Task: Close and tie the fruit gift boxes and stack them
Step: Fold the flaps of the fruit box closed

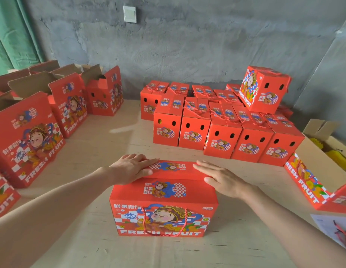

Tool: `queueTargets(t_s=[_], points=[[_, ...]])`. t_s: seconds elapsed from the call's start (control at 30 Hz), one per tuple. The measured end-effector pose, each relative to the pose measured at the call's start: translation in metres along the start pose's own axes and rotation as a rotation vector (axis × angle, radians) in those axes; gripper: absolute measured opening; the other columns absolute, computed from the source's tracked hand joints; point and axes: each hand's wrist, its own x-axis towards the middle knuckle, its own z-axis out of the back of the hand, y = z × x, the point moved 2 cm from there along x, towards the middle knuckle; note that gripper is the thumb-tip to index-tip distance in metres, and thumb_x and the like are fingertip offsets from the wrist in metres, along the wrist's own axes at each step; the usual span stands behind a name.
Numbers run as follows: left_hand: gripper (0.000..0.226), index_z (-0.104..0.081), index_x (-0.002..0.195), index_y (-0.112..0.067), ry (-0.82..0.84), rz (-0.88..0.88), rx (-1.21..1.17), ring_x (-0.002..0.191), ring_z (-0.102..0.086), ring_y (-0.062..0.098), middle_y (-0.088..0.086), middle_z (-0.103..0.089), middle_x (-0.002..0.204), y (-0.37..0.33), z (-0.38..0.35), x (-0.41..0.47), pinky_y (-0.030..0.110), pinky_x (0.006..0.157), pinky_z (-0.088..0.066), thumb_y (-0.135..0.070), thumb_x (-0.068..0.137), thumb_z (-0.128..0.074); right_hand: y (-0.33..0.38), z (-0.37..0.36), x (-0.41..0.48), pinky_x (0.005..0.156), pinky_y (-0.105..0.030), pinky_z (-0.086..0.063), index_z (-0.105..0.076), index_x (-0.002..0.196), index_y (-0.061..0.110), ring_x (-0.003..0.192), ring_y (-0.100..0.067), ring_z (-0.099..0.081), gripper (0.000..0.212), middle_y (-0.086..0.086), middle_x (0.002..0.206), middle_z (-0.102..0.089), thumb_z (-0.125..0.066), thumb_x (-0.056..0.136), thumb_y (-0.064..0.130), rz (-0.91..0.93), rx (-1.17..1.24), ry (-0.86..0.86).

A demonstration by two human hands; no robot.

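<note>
A red fruit gift box (164, 206) with a cartoon figure and "FRESH FRUIT" lettering stands in front of me on the cardboard-covered surface. Its red rope handle (164, 221) hangs down the near face. My left hand (129, 168) lies flat on the far top flap (172, 167), fingers straight. My right hand (220, 178) rests with straight fingers on the right end of the top. The two top flaps lie nearly shut, with a seam between them.
Several closed, tied boxes (222, 130) stand in rows at the back right, one more (265, 89) stacked on top. Open boxes (69, 101) with raised flaps stand at the left. An open box (321, 171) holding yellow fruit sits at the right. A grey wall rises behind.
</note>
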Motion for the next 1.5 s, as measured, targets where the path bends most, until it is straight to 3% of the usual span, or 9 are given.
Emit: queueTargets(t_s=[0.23, 0.37, 0.63, 0.73, 0.87, 1.0, 1.1, 1.27, 1.5], points=[[0.090, 0.001, 0.146, -0.049, -0.001, -0.025, 0.054, 0.129, -0.036, 0.018, -0.003, -0.036, 0.141, 0.000, -0.002, 0.000, 0.035, 0.109, -0.026, -0.085, 0.064, 0.012, 0.005, -0.005, 0.000, 0.114, -0.014, -0.004, -0.031, 0.146, 0.030, 0.143, -0.001, -0.015, 0.050, 0.007, 0.156, -0.024, -0.040, 0.101, 0.010, -0.002, 0.008, -0.111], [0.078, 0.002, 0.146, -0.050, 0.052, 0.005, 0.077, 0.131, -0.035, 0.019, -0.003, -0.034, 0.142, -0.002, -0.002, 0.000, 0.037, 0.110, -0.024, -0.077, 0.072, -0.001, 0.008, -0.004, 0.000, 0.115, -0.022, 0.001, -0.019, 0.150, 0.035, 0.145, -0.001, -0.005, 0.049, 0.013, 0.158, -0.011, -0.034, 0.103, 0.032, -0.032, -0.041, -0.029], [0.097, -0.003, 0.146, -0.050, 0.047, -0.003, 0.016, 0.132, -0.033, 0.017, -0.006, -0.034, 0.142, 0.000, -0.002, 0.002, 0.038, 0.112, -0.020, -0.084, 0.059, 0.025, 0.048, -0.019, 0.024, 0.117, -0.040, 0.003, -0.018, 0.150, 0.037, 0.147, -0.015, -0.006, 0.049, 0.009, 0.159, -0.013, -0.012, 0.102, 0.048, -0.196, -0.124, -0.063], [0.083, -0.013, 0.147, -0.046, -0.045, 0.039, 0.000, 0.133, -0.031, 0.016, -0.007, -0.039, 0.142, 0.000, -0.005, 0.001, 0.035, 0.113, -0.016, -0.072, 0.075, 0.019, 0.061, -0.032, 0.038, 0.113, -0.057, 0.003, -0.012, 0.145, 0.055, 0.148, -0.028, 0.000, 0.046, 0.011, 0.160, -0.004, -0.008, 0.099, 0.055, -0.295, -0.128, -0.057], [0.073, -0.028, 0.148, -0.024, -0.350, 0.202, -0.042, 0.137, -0.030, 0.020, 0.001, -0.039, 0.146, 0.000, -0.010, -0.005, 0.038, 0.116, -0.008, -0.066, 0.090, -0.013, 0.055, -0.033, 0.037, 0.113, -0.058, 0.005, -0.010, 0.143, 0.059, 0.147, -0.033, 0.005, 0.044, 0.011, 0.160, 0.001, -0.009, 0.099, 0.056, -0.311, -0.117, -0.046], [0.064, -0.054, 0.114, -0.004, -0.700, 0.631, -0.576, 0.111, -0.051, 0.029, 0.015, -0.054, 0.117, 0.007, -0.021, -0.029, 0.040, 0.095, -0.041, -0.056, 0.079, -0.066, 0.059, -0.035, 0.038, 0.114, -0.055, 0.007, -0.011, 0.143, 0.058, 0.147, -0.032, 0.007, 0.045, 0.011, 0.160, 0.002, -0.008, 0.099, 0.057, -0.312, -0.131, -0.081], [0.054, -0.051, 0.071, -0.009, -0.588, 0.750, -1.004, 0.062, -0.054, 0.022, 0.009, -0.058, 0.072, 0.009, -0.033, -0.046, 0.028, 0.055, -0.042, -0.062, 0.077, -0.063, 0.059, -0.036, 0.037, 0.115, -0.053, 0.005, -0.011, 0.144, 0.056, 0.147, -0.032, 0.005, 0.046, 0.010, 0.160, 0.001, -0.008, 0.099, 0.056, -0.316, -0.159, -0.098], [0.027, -0.065, 0.080, -0.009, -0.484, 0.705, -1.482, 0.056, -0.067, 0.022, 0.012, -0.071, 0.074, 0.005, -0.042, -0.057, 0.031, 0.053, -0.054, -0.035, 0.084, -0.069, 0.058, -0.036, 0.038, 0.116, -0.053, 0.002, -0.011, 0.145, 0.055, 0.147, -0.031, 0.002, 0.046, 0.010, 0.160, -0.003, -0.008, 0.099, 0.054, -0.310, -0.168, -0.106], [0.038, -0.058, 0.101, -0.009, -0.185, 0.606, -1.657, 0.068, -0.071, 0.028, 0.013, -0.073, 0.080, 0.004, -0.035, -0.051, 0.037, 0.056, -0.057, -0.046, 0.090, -0.056, 0.056, -0.038, 0.038, 0.116, -0.050, 0.000, -0.014, 0.144, 0.056, 0.148, -0.026, -0.004, 0.045, 0.012, 0.160, -0.009, -0.009, 0.099, 0.054, -0.308, -0.163, -0.117]])
